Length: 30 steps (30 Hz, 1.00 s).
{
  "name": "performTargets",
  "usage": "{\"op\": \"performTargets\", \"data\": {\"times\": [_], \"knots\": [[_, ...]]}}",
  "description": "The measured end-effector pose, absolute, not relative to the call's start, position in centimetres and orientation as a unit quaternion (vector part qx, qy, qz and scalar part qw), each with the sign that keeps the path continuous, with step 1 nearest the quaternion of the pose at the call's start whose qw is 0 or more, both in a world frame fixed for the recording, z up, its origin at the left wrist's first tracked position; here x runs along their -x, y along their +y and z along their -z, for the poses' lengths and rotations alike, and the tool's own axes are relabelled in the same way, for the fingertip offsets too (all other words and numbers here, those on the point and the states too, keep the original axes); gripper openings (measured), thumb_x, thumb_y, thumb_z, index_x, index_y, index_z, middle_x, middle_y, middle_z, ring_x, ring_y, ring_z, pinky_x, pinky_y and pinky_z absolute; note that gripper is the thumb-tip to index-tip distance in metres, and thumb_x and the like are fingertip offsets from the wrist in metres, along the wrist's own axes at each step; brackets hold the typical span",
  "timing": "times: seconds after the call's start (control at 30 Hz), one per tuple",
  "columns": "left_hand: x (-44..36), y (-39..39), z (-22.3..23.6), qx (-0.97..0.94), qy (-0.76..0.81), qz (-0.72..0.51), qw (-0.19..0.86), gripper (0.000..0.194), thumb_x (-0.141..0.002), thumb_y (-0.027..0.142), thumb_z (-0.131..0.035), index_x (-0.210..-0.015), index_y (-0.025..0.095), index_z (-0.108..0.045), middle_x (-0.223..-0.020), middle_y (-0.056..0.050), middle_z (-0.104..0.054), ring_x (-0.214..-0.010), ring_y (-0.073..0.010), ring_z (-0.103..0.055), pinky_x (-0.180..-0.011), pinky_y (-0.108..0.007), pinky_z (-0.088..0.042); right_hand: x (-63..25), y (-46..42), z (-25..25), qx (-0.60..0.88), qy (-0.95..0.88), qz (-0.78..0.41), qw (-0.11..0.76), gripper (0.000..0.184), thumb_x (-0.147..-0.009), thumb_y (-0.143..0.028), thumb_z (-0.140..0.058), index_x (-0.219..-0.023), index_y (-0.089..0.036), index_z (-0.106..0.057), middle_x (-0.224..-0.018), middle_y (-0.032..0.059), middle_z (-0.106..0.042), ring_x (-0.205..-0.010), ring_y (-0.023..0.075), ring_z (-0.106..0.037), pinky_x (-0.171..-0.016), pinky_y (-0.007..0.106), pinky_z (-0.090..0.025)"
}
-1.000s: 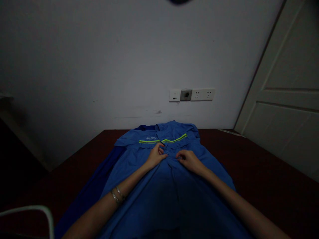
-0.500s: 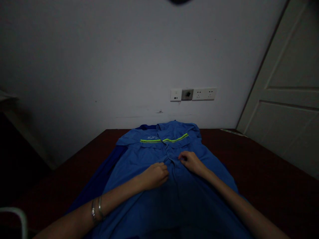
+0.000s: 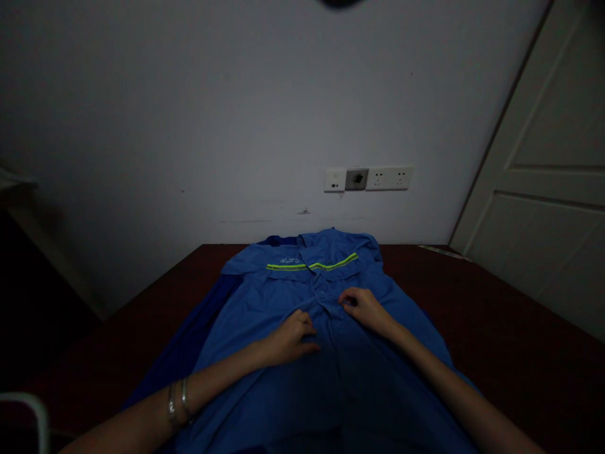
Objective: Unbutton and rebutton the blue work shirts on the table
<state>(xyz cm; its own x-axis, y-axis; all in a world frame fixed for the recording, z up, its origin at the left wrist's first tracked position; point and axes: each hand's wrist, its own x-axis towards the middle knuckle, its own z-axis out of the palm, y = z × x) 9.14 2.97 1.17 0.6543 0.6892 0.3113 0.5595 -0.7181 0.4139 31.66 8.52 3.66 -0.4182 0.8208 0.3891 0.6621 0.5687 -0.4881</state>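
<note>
A blue work jacket (image 3: 265, 302) with a yellow-green stripe and white lettering across the chest lies front up, its collar towards the wall. My right hand (image 3: 366, 309) pinches the cloth just right of the front opening, about mid-length. Left of that opening, my left hand (image 3: 293, 337) rests over the jacket, thumb apart from the bent fingers and nothing visible between them. Two silvery bangles (image 3: 177, 403) circle my left wrist. Darker blue cloth of a sleeve (image 3: 189, 337) spreads along the left side.
The dark red tabletop (image 3: 496, 315) reaches back to a grey wall (image 3: 236, 126). Sockets and switches (image 3: 368, 179) are set in the wall. A panelled door (image 3: 553, 157) stands at the right, and a pale curved tube (image 3: 40, 410) shows at the lower left.
My left hand has come off the front edge of the jacket and moved slightly left, its thumb parting from the fingers. The right hand keeps its place.
</note>
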Motion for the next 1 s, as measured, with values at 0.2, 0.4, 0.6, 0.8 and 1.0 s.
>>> {"op": "performTargets", "data": {"times": [0.2, 0.4, 0.6, 0.8, 1.0], "knots": [[-9.9, 2.9, 0.5, -0.853, 0.418, -0.28, 0.138, 0.009, -0.074, 0.019, -0.057, -0.078, 0.017, -0.065, -0.081, -0.004, -0.059, -0.082, -0.017, -0.049, -0.073, -0.028, -0.036, -31.7, 8.7, -3.5, 0.452, -0.799, -0.206, 0.338, 0.021, -0.066, -0.014, -0.048, -0.079, -0.014, -0.064, -0.072, 0.0035, -0.063, -0.067, 0.0152, -0.057, -0.063, 0.024, -0.042], [-9.8, 2.6, 0.2, -0.839, 0.396, -0.348, 0.132, 0.012, -0.077, 0.015, -0.052, -0.079, 0.017, -0.064, -0.081, -0.004, -0.059, -0.083, -0.0152, -0.05, -0.074, -0.027, -0.038, -30.9, 7.3, -4.7, 0.428, -0.792, -0.165, 0.404, 0.018, -0.07, -0.016, -0.049, -0.081, -0.015, -0.063, -0.083, 0.0045, -0.063, -0.078, 0.0159, -0.057, -0.073, 0.028, -0.044], [-9.4, 3.2, -3.1, -0.822, 0.365, -0.426, 0.105, 0.015, -0.079, 0.019, -0.05, -0.084, 0.017, -0.064, -0.083, -0.005, -0.06, -0.083, -0.0154, -0.052, -0.078, -0.03, -0.039, -28.8, 4.7, -6.3, 0.336, -0.824, -0.22, 0.4, 0.026, -0.075, -0.028, -0.054, -0.098, -0.02, -0.062, -0.098, 0.0048, -0.062, -0.091, 0.0163, -0.056, -0.076, 0.027, -0.045], [-9.0, 4.0, -5.8, -0.816, 0.333, -0.462, 0.101, 0.018, -0.081, 0.023, -0.048, -0.086, 0.015, -0.064, -0.085, -0.006, -0.062, -0.083, -0.0151, -0.054, -0.078, -0.029, -0.041, -27.7, 3.7, -6.7, 0.334, -0.825, -0.214, 0.403, 0.029, -0.074, -0.028, -0.057, -0.101, -0.02, -0.061, -0.099, 0.0043, -0.063, -0.091, 0.0164, -0.057, -0.081, 0.029, -0.044], [-9.3, 3.4, -6.0, -0.801, 0.344, -0.467, 0.145, 0.02, -0.081, 0.025, -0.048, -0.09, 0.016, -0.064, -0.088, -0.006, -0.064, -0.083, -0.0149, -0.058, -0.077, -0.027, -0.044, -27.5, 3.8, -6.4, 0.365, -0.792, -0.219, 0.436, 0.022, -0.073, -0.028, -0.057, -0.091, -0.018, -0.065, -0.086, 0.0037, -0.067, -0.078, 0.0153, -0.06, -0.074, 0.027, -0.046]]}}
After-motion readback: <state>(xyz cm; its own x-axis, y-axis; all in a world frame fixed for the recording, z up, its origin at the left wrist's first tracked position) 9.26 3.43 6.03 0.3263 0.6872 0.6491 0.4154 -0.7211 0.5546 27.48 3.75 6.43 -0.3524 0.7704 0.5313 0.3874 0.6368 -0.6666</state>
